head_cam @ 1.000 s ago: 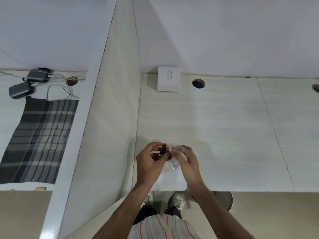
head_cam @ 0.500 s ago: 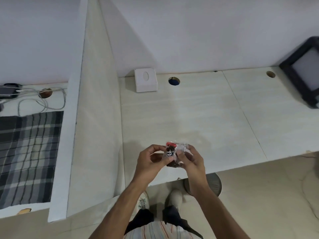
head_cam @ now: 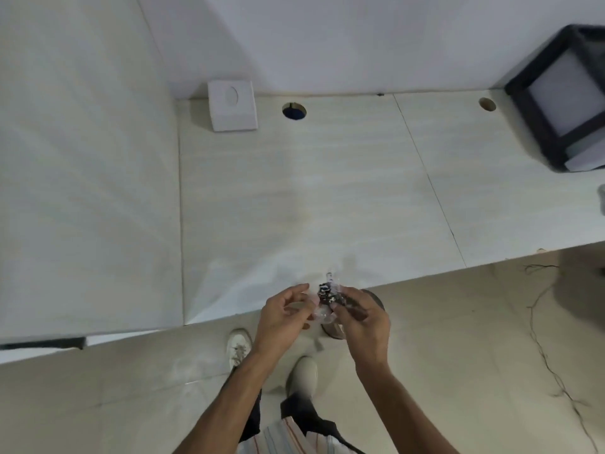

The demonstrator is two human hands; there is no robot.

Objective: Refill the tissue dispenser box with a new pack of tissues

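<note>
The white tissue dispenser box (head_cam: 232,105) with an oval slot on top stands at the far left corner of the desk (head_cam: 311,198), against the wall. Both hands are at the desk's near edge, well away from the box. My left hand (head_cam: 281,317) and my right hand (head_cam: 361,317) together hold a small crumpled clear plastic wrapper with dark print (head_cam: 327,298), pinched between the fingertips. No full pack of tissues shows.
A tall pale partition (head_cam: 88,165) bounds the desk on the left. Two round cable holes (head_cam: 294,110) sit near the back wall. A black-framed box (head_cam: 563,93) stands at the far right. Thin wires (head_cam: 543,329) trail over the floor at the right.
The view has swung right and back from the desk. My hands, still on the wrapper, now sit over the desk's front edge; the plaid cloth and chargers left of the partition have left the frame.
</note>
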